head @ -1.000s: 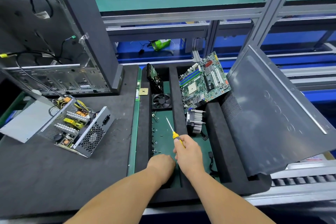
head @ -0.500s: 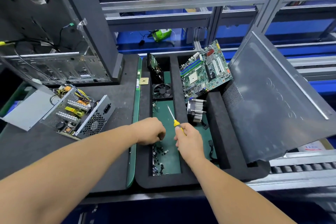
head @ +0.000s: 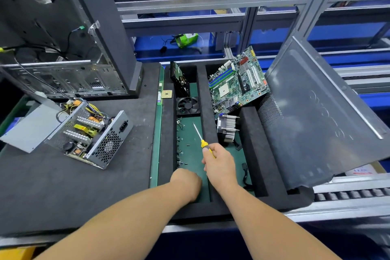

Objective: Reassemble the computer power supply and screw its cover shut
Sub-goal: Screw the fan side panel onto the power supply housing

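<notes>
Looking down at the bench, I go from big to small. The grey side panel [head: 322, 116] leans at right; the stripped computer case [head: 63, 38] stands upright at far left. Just in front of the case, on the black mat [head: 52, 186], lies the power supply [head: 88, 135], open, its heat sinks and coils exposed, with its loose grey cover [head: 27, 127] flat beside it on the left. In the foam tray [head: 166, 133] sit a motherboard [head: 238, 82], a heatsink [head: 226, 127], a small fan [head: 187, 106] and, on the green floor, scattered screws [head: 181, 150].

My right hand [head: 220, 163] has its fingers wrapped round the yellow-handled screwdriver [head: 202, 139], tip pointing away. My left hand [head: 185, 183] is knuckles-up down in the near end of the tray; its fingers curl under, and I cannot tell whether they pinch anything.

I judge the step is gathering screws. Doing it well means picking matching ones and carrying them securely, well clear of the open electronics, then seating the cover flush before driving any.
</notes>
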